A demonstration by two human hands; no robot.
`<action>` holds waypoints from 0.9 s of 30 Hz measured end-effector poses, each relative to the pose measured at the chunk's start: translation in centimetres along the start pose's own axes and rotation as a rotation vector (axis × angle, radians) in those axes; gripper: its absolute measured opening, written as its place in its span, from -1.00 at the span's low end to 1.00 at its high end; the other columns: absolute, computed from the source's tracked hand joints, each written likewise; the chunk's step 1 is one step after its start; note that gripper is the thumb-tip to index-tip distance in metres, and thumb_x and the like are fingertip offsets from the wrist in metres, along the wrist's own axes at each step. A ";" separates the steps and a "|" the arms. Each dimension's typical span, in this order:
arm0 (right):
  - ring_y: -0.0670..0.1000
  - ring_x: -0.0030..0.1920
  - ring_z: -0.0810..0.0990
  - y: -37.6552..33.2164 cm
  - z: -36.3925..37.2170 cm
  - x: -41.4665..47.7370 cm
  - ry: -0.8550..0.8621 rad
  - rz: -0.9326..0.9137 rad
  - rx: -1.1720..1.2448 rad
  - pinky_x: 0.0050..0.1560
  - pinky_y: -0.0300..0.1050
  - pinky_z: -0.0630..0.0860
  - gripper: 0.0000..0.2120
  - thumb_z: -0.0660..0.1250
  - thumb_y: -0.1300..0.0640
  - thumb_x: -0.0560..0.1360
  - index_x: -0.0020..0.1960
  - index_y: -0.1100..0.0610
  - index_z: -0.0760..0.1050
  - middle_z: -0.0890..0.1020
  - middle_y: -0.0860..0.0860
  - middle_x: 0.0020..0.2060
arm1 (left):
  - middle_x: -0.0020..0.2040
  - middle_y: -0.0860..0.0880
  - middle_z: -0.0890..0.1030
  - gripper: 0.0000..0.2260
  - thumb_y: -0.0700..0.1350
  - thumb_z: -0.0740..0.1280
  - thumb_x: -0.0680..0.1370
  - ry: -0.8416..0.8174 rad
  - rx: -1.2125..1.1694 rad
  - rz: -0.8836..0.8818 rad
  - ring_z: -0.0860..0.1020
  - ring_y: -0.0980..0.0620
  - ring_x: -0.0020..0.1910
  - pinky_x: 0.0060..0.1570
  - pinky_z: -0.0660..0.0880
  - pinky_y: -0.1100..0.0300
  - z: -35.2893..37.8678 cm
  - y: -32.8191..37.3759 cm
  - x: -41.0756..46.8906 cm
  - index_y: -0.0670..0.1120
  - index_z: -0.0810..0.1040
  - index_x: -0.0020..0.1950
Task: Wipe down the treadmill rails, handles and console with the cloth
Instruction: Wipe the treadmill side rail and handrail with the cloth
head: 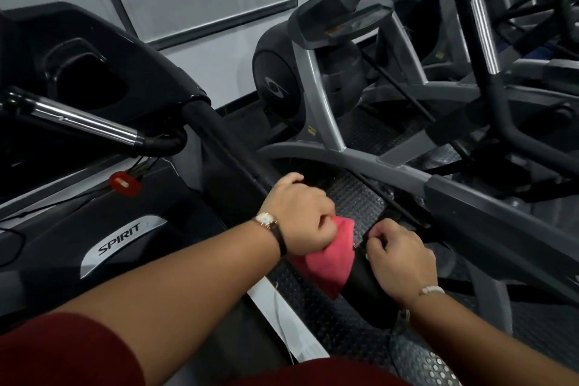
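A pink cloth [332,257] is wrapped over the lower part of the treadmill's black right handrail [225,141]. My left hand [297,213] grips the cloth against the rail, wrist with a watch turned up. My right hand [398,257] curls around the rail's end just below the cloth, fingertips pinching at its edge. The rail runs up and left to the black console [94,66], which has a cup pocket and a chrome grip bar [81,119] in front of it. The treadmill's motor cover [125,238] carries a silver SPIRIT badge.
A red safety key [124,182] hangs on cords below the console. To the right stands a grey elliptical machine [313,81] with frame tubes close to the rail. Studded rubber matting [354,197] covers the floor between the machines. White wall panels rise behind.
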State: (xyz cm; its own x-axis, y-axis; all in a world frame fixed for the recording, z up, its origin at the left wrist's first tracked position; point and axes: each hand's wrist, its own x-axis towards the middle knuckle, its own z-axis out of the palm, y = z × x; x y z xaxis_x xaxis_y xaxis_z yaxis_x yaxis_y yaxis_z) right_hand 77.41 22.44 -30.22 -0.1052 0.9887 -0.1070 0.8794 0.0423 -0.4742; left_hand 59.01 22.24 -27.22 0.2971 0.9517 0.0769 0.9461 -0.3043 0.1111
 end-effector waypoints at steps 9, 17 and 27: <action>0.08 0.03 0.48 -0.1 -0.2 -0.3 0.023 -0.022 -0.003 -0.04 -0.02 0.32 -0.91 0.18 0.11 0.45 -0.15 -0.05 0.42 0.53 -0.09 -0.16 | 0.02 -0.02 0.62 -0.58 0.05 -0.03 0.53 -0.181 0.072 -0.058 0.53 -0.05 0.08 0.35 0.12 -0.05 -0.3 2.1 1.8 -0.03 0.60 0.01; 0.03 0.11 0.44 -0.7 -0.2 0.0 0.010 -0.079 -0.166 0.03 0.00 0.27 -0.85 0.15 0.12 0.46 -0.02 -0.06 0.42 0.55 -0.13 -0.01 | -0.21 0.08 0.61 -0.61 0.03 0.02 0.41 0.090 -0.020 0.035 0.57 0.03 -0.19 0.38 0.04 0.02 0.9 -0.5 -1.0 0.02 0.64 -0.15; 0.08 0.09 0.46 -0.2 0.0 -0.2 0.027 -0.057 -0.078 -0.03 -0.03 0.24 -0.84 0.16 0.15 0.48 -0.02 -0.03 0.46 0.59 -0.05 -0.02 | -0.12 0.05 0.63 -0.67 0.02 0.10 0.42 0.192 -0.060 0.092 0.58 -0.01 -0.11 0.35 0.20 -0.07 2.4 3.4 -2.9 -0.01 0.64 -0.08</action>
State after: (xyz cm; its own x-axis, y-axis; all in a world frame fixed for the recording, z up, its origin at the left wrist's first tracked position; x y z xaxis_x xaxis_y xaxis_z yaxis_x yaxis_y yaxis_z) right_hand 77.23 22.28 -30.05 -0.1449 0.9878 -0.0578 0.9059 0.1090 -0.4093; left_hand 61.71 18.48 -29.44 0.3462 0.8966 0.2760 0.9050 -0.3967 0.1536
